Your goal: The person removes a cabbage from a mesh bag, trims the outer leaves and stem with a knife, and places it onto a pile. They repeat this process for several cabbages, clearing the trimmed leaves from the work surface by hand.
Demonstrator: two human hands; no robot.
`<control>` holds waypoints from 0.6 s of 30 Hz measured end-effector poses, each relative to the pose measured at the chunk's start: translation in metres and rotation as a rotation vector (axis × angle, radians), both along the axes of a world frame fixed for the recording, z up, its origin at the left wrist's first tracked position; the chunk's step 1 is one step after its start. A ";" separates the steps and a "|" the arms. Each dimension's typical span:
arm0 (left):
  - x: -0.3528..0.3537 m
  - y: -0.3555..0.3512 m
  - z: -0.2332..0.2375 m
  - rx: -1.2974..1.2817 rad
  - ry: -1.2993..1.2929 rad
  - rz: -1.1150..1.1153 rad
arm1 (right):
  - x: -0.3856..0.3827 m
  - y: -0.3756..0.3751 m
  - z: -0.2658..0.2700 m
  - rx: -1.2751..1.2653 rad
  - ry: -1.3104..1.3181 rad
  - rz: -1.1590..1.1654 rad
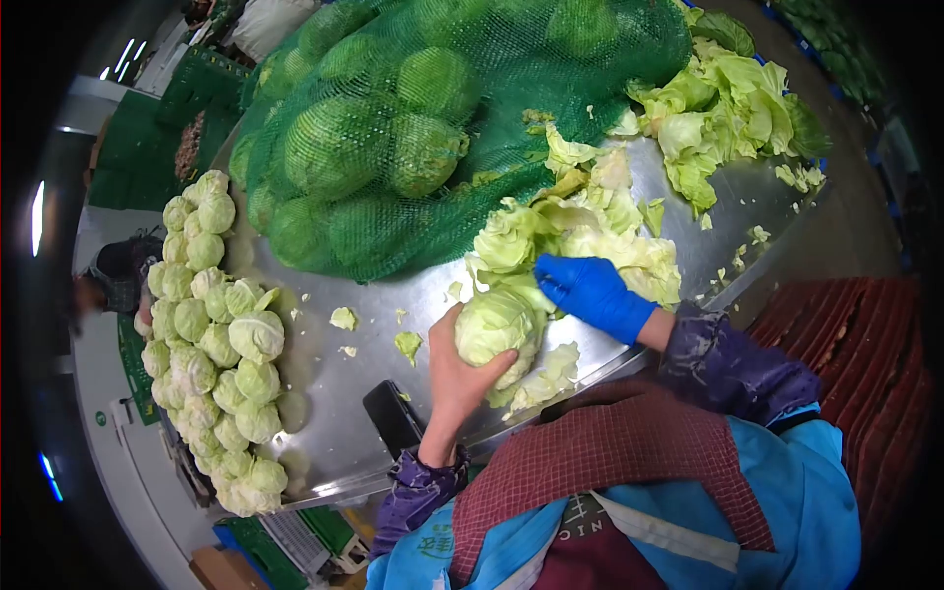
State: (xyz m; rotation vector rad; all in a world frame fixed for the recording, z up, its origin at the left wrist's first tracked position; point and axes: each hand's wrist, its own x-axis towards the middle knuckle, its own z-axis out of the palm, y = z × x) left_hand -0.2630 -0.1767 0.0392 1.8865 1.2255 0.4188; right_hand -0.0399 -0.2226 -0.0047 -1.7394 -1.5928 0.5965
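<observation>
The left hand [467,369] is half open, fingers and thumb spread round the left and near sides of a trimmed cabbage head [497,329], grasping it close to the worktop's [344,393] near edge. The right hand [590,295], in a blue glove, has its fingers curled in at the head's far right side, against the outer leaves; whether they pinch a leaf cannot be told.

Green characters, too small to read surely, mark the blue garment [796,472]; white letters "NIC" show on the dark red top [590,556], with partly covered characters above.

The left forearm rises from the near edge, wrist beside a black phone-like object [393,418]; the right comes in from the right, palm down. Loose leaves [610,226] lie just beyond the head, a green net sack [393,138] of cabbages fills the far side, and pale heads [221,344] are heaped along the left edge.
</observation>
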 end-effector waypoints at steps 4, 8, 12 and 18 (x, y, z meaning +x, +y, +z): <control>0.003 -0.008 -0.003 0.037 -0.037 0.019 | 0.008 0.002 0.037 -0.145 0.107 0.046; 0.016 -0.006 0.018 0.210 -0.043 -0.130 | 0.005 0.014 0.088 0.038 0.214 0.362; 0.014 0.000 0.041 0.250 -0.028 -0.287 | 0.011 0.044 0.057 0.277 0.090 0.584; -0.008 0.005 0.045 -0.026 -0.140 -0.143 | 0.049 0.038 0.084 -0.348 0.551 0.478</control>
